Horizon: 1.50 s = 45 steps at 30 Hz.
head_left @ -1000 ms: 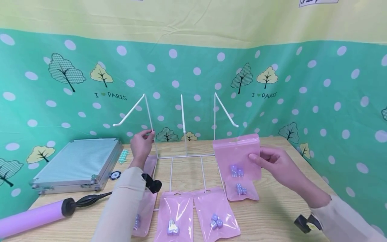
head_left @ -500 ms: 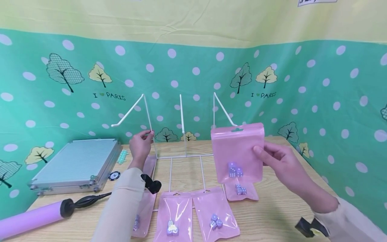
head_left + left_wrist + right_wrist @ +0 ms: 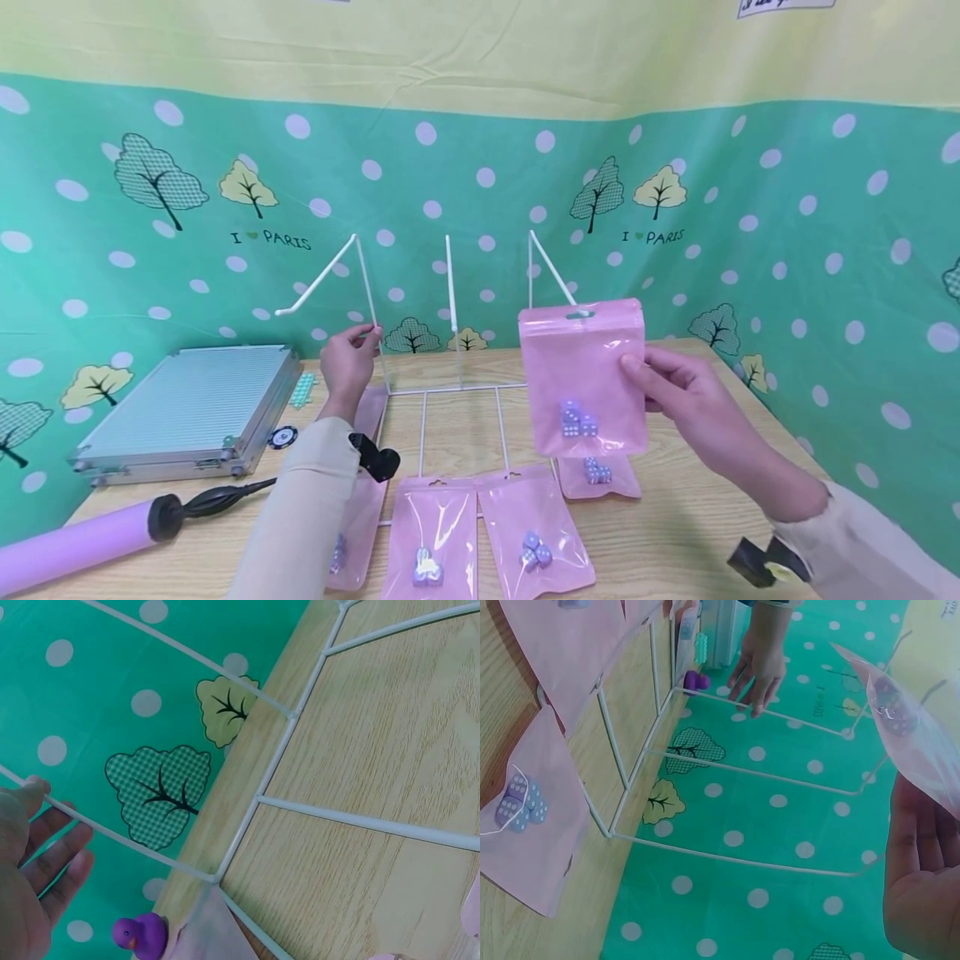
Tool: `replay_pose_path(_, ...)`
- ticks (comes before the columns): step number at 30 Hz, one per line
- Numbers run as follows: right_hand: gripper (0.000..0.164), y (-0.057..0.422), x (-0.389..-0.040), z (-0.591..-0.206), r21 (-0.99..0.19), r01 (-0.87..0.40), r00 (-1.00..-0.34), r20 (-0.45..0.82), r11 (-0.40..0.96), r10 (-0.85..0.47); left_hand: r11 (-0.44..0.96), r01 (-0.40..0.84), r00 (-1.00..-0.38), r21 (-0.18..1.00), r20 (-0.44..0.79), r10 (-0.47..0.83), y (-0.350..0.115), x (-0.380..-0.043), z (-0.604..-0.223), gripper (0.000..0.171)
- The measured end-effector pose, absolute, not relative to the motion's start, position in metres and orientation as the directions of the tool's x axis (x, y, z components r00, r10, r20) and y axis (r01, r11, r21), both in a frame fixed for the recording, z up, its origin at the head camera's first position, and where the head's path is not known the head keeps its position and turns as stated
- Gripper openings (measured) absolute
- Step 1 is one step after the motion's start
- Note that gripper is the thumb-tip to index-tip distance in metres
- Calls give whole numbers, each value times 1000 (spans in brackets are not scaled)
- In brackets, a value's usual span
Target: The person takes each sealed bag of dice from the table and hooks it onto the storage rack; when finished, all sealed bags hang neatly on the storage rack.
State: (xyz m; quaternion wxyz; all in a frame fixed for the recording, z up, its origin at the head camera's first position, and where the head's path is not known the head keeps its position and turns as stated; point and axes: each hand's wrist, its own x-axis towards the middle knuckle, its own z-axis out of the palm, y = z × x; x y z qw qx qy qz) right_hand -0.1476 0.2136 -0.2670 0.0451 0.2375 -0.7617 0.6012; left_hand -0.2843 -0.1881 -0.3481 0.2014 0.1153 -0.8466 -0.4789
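Note:
A white wire display rack (image 3: pixel 452 292) stands on the table with three angled prongs at its top. My left hand (image 3: pixel 350 367) pinches the rack's left upright; in the left wrist view thumb and fingers lie on either side of the wire (image 3: pixel 124 840). Between thumb and fingers, my right hand (image 3: pixel 686 408) holds a pink zip bag (image 3: pixel 581 358) by its right edge, upright, with several purple dice (image 3: pixel 577 421) at its bottom. The bag's hang hole overlaps the end of the right prong (image 3: pixel 553 268), whose tip is hidden. Behind it, another pink bag (image 3: pixel 618 479) shows partly.
More pink dice bags (image 3: pixel 433 521) hang low along the rack's front. At left are a silver case (image 3: pixel 187 408), a poker chip (image 3: pixel 282 437) and a purple hand pump (image 3: pixel 82 542). A purple rubber duck (image 3: pixel 142 934) sits by the rack's left corner. Dotted cloth (image 3: pixel 480 200) backs the table.
My right hand has raised the pink bag and shifted it slightly left, bringing its hang hole to the right prong's end. My left hand has stayed on the upright.

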Motion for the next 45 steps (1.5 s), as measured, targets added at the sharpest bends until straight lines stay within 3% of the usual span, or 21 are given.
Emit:
replay_pose_path(3, 25, 211, -149, -267, -901, -392, -897, 329, 187, -296, 517, 0, -891, 856, 235, -389, -188, -284, -348, 36)
replay_pose_path(12, 46, 204, -157, -269, -914, -337, -930, 285, 226, -233, 506, 1, -893, 863, 228, -388, -188, -284, -348, 36)
replay_pose_path(31, 41, 182, -192, -272, -915, -335, -942, 328, 227, -69, 500, 4, -892, 866, 229, -390, -189, -285, -347, 35)
replay_pose_path(45, 37, 174, -220, -276, -914, -324, -945, 324, 243, -44, 496, 5, -894, 868, 227, -387, -189, -283, -348, 35)
